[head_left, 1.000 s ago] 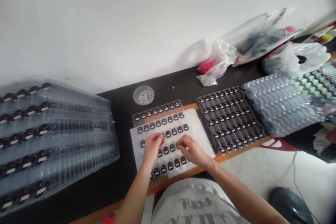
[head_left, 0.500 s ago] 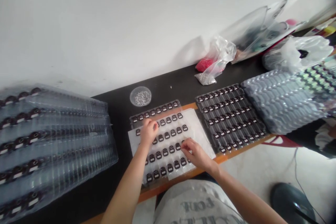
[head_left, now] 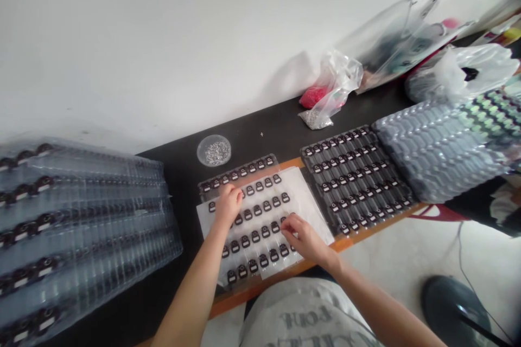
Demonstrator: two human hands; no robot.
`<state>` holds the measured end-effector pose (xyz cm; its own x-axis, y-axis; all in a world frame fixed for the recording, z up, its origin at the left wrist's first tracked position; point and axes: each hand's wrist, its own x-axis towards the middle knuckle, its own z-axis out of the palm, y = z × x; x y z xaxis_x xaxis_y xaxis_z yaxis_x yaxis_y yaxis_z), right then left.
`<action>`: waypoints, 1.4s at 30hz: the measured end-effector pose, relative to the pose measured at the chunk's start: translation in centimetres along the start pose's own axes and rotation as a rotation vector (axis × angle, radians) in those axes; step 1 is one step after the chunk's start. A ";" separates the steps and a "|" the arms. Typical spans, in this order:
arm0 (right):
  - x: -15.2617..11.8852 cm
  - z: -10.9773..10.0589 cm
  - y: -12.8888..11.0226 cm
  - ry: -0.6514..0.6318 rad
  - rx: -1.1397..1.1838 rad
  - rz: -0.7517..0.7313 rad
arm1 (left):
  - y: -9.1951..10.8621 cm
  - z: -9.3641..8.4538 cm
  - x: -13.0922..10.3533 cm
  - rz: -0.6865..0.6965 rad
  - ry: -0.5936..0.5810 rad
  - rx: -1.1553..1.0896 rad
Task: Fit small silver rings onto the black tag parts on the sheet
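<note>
While the left hand rests over the back rows of small black parts, its fingers are curled in, and whether they grip anything cannot be told. The right hand has thumb and fingertips drawn together by the right end of the nearer rows; its grip is also unclear. The parts lie in rows on a clear tray with a white sheet, between a tall stack of trays and another filled tray.
</note>
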<state>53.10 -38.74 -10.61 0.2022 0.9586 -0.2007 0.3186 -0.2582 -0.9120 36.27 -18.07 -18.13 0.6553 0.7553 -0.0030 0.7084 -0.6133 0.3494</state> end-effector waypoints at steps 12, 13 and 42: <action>-0.2 -0.1 -0.1 -0.014 -0.011 0.040 | -0.2 -0.5 0.4 0.001 -0.067 -0.027; -0.2 -0.2 -0.1 -0.015 -0.013 0.043 | -0.2 -0.5 0.4 0.001 -0.066 -0.026; -1.3 -1.2 1.3 0.011 -0.051 0.119 | -4.9 -4.9 16.4 -0.167 -0.373 0.377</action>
<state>54.34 -40.47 -11.08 0.2514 0.9194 -0.3024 0.3382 -0.3762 -0.8626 42.21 -1.56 -15.27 0.5260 0.7584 -0.3850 0.8105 -0.5841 -0.0433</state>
